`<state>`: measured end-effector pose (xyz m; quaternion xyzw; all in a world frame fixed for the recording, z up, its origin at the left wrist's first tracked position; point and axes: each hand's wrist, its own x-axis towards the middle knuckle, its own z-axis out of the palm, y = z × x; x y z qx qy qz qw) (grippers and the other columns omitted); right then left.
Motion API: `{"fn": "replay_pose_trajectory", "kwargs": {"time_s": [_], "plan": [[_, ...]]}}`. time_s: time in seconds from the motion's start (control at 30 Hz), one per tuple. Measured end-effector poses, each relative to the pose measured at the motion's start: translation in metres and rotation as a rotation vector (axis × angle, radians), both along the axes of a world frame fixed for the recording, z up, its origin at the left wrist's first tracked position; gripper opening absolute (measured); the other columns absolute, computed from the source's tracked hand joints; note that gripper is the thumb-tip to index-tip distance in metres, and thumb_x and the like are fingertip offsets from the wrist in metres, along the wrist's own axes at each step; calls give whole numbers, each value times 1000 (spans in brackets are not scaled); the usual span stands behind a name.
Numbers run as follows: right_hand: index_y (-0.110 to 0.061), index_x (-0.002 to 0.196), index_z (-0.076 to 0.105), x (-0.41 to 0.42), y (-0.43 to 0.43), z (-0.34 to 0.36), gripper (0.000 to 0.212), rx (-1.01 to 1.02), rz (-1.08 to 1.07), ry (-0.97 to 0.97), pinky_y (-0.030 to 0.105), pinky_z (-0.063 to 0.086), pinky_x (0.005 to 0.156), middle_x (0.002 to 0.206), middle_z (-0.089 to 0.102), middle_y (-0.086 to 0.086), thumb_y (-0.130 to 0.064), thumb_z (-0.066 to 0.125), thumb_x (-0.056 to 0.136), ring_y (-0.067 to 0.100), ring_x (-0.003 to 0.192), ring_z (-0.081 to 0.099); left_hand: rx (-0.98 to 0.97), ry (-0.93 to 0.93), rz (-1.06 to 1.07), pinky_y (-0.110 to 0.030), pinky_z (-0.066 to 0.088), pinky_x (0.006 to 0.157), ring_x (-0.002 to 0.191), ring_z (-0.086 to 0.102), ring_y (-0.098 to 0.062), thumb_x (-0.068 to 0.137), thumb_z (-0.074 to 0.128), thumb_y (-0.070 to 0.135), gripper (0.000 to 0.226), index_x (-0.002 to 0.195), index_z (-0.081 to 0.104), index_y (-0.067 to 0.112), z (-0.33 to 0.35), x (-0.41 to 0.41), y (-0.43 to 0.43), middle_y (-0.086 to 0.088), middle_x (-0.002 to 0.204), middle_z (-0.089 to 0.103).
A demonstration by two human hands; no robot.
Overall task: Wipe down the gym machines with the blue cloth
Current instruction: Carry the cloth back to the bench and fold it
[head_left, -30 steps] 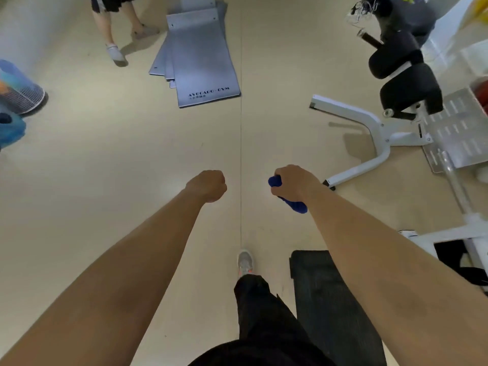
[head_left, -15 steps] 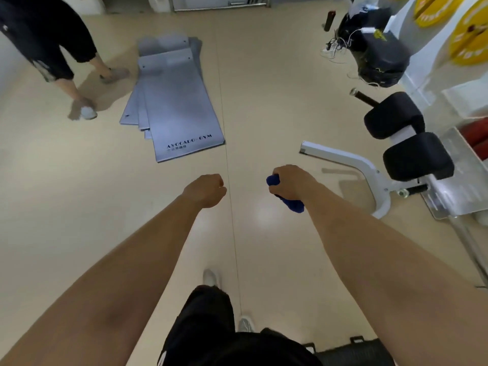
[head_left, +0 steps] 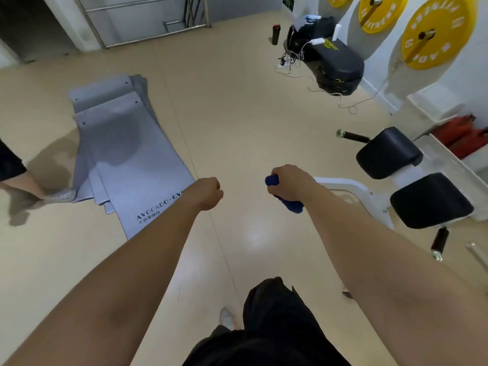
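**Head view, looking down.** We see two bare forearms stretched out over a beige floor (head_left: 237, 114).

- **Right hand.** At centre right of the frame, our right hand (head_left: 289, 180) grips the blue cloth (head_left: 290, 204). The fingers are clamped round it, so one bunched end sticks out at the top of the fist and the other hangs below the wrist. The cloth is held in the air above the floor.
- **Left hand.** At the centre, our left hand (head_left: 208, 192) makes a fist, its fingers folded together on nothing. The two hands are level and apart.
- **Right of the frame.** Here stands a gym machine (head_left: 353, 190), a white frame carrying two black pads (head_left: 430, 199), with a short black handle beside each. In the picture the cloth lies just beside the white frame.
- **Upper right.** Yellow weight plates (head_left: 438, 33) sit against white uprights. A black bag (head_left: 338, 62) lies below them among white cables, and a dark bottle (head_left: 275, 34) stands on the floor to its left.
- **Centre left.** A stack of grey mats (head_left: 126, 154) lies flat on the floor.
- **Left edge.** Another person's leg and shoe (head_left: 60, 195) show at the corner of the mats.
- **Bottom centre.** Our own shoe (head_left: 227, 317) is visible.
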<state>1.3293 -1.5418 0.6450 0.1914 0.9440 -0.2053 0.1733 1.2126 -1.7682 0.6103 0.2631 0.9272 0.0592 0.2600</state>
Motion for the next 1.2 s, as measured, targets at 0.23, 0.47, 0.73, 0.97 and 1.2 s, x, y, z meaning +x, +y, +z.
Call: {"fn": "replay_pose_trajectory", "kwargs": {"time_s": [0.23,0.47,0.73,0.97,1.2], "plan": [[-21,95,60,-153,104,-24,14,24,-41,7,33,50,72,98,61,1,-29,58,84,25,89,62,-2,2,-90,-36,48,88,110,55,-26,99,43,32,36,127,55,14,-8,-167,118,-7,124,59],[-20,99,61,-293,247,-24,20,10,-103,-37,30,43,66,99,56,0,-31,57,83,25,89,60,-48,-6,-105,-38,51,89,103,58,-24,94,44,32,31,116,60,18,0,-318,257,-2,115,63],[-21,97,60,-416,394,-15,18,1,-212,-53,30,42,63,95,58,-2,-31,56,83,23,87,59,-33,37,-206,-31,47,86,111,58,-27,93,44,31,31,117,62,20,19,-466,424,-3,121,62],[-21,93,59,-523,528,-24,16,41,-352,-85,31,46,66,94,58,0,-33,58,82,25,86,60,-15,6,-341,-36,51,93,110,60,-28,90,45,31,31,112,64,20,1,-611,580,-6,120,65],[-23,94,58,-647,650,7,18,58,-474,-39,33,48,69,98,58,3,-36,58,82,27,88,58,13,11,-490,-34,49,93,112,58,-27,93,46,31,28,114,61,21,20,-750,727,-6,122,63]]}}
